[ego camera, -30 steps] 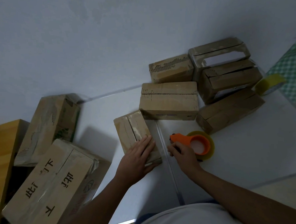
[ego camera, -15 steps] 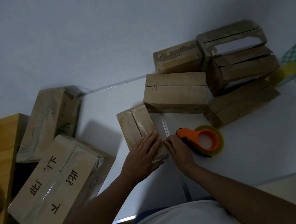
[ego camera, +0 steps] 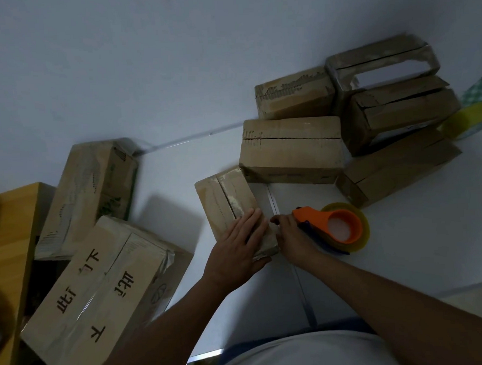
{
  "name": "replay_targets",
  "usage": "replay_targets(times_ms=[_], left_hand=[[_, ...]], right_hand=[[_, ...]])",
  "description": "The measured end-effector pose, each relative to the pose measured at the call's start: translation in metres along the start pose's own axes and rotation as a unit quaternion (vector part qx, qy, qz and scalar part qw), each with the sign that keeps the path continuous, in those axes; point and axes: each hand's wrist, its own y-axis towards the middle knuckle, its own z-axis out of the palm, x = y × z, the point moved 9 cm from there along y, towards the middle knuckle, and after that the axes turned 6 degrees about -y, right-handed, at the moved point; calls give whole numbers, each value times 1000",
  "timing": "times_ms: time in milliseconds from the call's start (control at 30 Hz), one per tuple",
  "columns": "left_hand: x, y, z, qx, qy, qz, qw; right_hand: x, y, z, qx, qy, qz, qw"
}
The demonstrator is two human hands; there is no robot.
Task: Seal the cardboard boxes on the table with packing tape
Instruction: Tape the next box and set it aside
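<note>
— See how the left hand [ego camera: 239, 245] lies flat, fingers straight, pressing down the near end of that small box [ego camera: 230, 208] in the middle of the white table [ego camera: 405, 257]?

— Yes. And the right hand [ego camera: 291, 235] is curled round the handle of the orange tape dispenser [ego camera: 331, 225], its nose right at the box's near right corner. Some tape seems to run from it onto the box edge, though it is too dim to be sure.

— That corner worries me. If the pull goes off at an angle, the strip may wander away from the centre seam [ego camera: 228, 201] and leave the flaps unsealed.

— Or the box slides. Only a flat palm holds it, and it looks light.

— The tape could also fold on itself and wrinkle before it gets smoothed.

— And there is little room ahead: the next box [ego camera: 291, 151] sits touching the far corner, so the dispenser may bump it.

— The other cartons [ego camera: 398, 112] behind wait by the wall, with a spare tape roll [ego camera: 471, 120] beside them.
</note>
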Motion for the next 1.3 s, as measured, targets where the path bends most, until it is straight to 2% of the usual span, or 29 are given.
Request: replay_targets(times_ms=[67, 133, 200, 300, 400, 567, 733, 933, 1067, 1200, 1300], left_hand=[[1, 0, 0, 2, -7, -8, 1000], [1, 0, 0, 4, -8, -14, 1000], [1, 1, -1, 3, -5, -15, 1000], [-1, 1, -1, 2, -8, -13, 1000], [-1, 3, -2, 4, -3, -18, 1000], [0, 2, -4, 27, -16, -6, 1000], [0, -2, -3, 48, -22, 32, 998], [-2, -2, -3, 25, -16, 41, 999], [-3, -1, -5, 23, -27, 38, 999], [2, 3, -8, 66, -97, 18, 993], [7, 13, -33, 40, -213, -12, 976]], right_hand=[[-5, -14, -3, -5, 30, 7, 1000], [-8, -32, -12, -44, 72, -7, 996], [2, -50, -17, -68, 78, -62, 993], [21, -59, -10, -60, 26, -134, 989], [29, -52, -5, -32, -15, -141, 989], [22, -45, -10, 39, 36, -124, 991], [5, -49, -23, 72, 9, -116, 991], [31, -35, -28, 8, -113, -155, 981], [33, -34, -17, 5, -119, -150, 981], [22, -43, -28, -4, -141, -142, 980], [18, -53, -44, -23, -151, -147, 977]])
